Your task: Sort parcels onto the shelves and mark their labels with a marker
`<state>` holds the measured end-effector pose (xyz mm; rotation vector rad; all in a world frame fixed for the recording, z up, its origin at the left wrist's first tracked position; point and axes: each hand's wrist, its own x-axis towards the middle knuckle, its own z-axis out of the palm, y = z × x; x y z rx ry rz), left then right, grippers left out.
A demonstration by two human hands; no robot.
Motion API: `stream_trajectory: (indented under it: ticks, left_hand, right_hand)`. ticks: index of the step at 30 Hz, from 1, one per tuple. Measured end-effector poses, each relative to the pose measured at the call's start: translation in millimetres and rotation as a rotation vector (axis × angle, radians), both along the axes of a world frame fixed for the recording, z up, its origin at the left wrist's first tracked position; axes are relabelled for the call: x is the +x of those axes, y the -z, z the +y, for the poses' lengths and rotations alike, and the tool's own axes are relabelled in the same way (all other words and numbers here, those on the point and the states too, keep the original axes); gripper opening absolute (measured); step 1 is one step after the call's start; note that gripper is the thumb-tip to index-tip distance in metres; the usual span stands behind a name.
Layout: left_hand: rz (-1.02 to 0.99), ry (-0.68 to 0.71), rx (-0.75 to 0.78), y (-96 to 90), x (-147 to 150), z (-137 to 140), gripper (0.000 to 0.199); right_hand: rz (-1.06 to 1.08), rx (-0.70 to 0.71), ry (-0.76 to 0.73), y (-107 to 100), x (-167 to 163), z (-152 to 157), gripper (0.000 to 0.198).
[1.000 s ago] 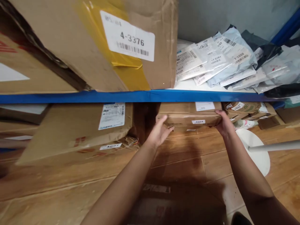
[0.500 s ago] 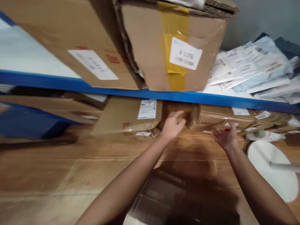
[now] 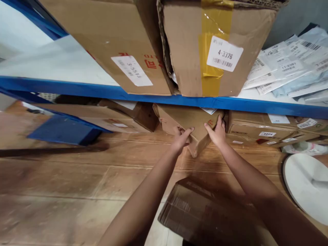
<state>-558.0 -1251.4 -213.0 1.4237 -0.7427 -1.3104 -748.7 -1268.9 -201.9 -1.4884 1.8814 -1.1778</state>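
Both hands grip a brown cardboard box (image 3: 184,118) that lies under the blue-edged shelf, turned at an angle with one corner toward me. My left hand (image 3: 181,139) holds its near left side, thumb on top and fingers curled against the side. On the right end, my right hand (image 3: 217,132) has its thumb on the top face and its fingers along the far edge. Red print shows near the right thumb, and a white label is partly hidden under the shelf. The back of the box is out of sight beneath the shelf.
Above is the shelf's blue edge (image 3: 143,97), carrying a box labelled 4-3376 (image 3: 189,51), another large box (image 3: 115,34) and white parcel bags (image 3: 284,68). More boxes (image 3: 253,124) sit at lower right, beside a round white base (image 3: 307,184). A dark box (image 3: 202,212) stands close to me.
My hands were apart and reaching under the shelf; now both have closed on the box. The box has turned, its corner now pointing toward me. The view has shifted left.
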Motion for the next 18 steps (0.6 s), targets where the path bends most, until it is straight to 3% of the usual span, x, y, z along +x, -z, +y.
stream_trajectory:
  ticks: [2,6,10,13,16,18]
  left_hand:
    - [0.084,-0.002,-0.077,1.7,-12.7,-7.3,0.046]
    - [0.218,0.083,-0.157,12.7,21.2,-26.7,0.039]
    - [0.268,0.164,-0.137,14.3,45.0,-45.6,0.038]
    - [0.271,0.1,-0.147,9.4,40.9,-59.2,0.033]
    - [0.26,0.061,-0.144,6.0,36.7,-69.5,0.031]
    - [0.236,0.065,-0.135,6.4,38.6,-73.3,0.03]
  right_hand:
    - [0.014,-0.006,-0.028,2.3,-8.9,-3.1,0.095]
    - [0.077,-0.026,-0.19,18.8,-1.0,23.6,0.086]
    - [0.248,-0.19,-0.065,16.4,13.8,42.5,0.067]
    - [0.289,-0.241,-0.038,-2.9,5.7,21.6,0.087]
    - [0.233,-0.166,-0.095,-19.3,-9.5,-16.2,0.115]
    - [0.143,-0.087,-0.099,-23.1,-17.1,-34.7,0.121]
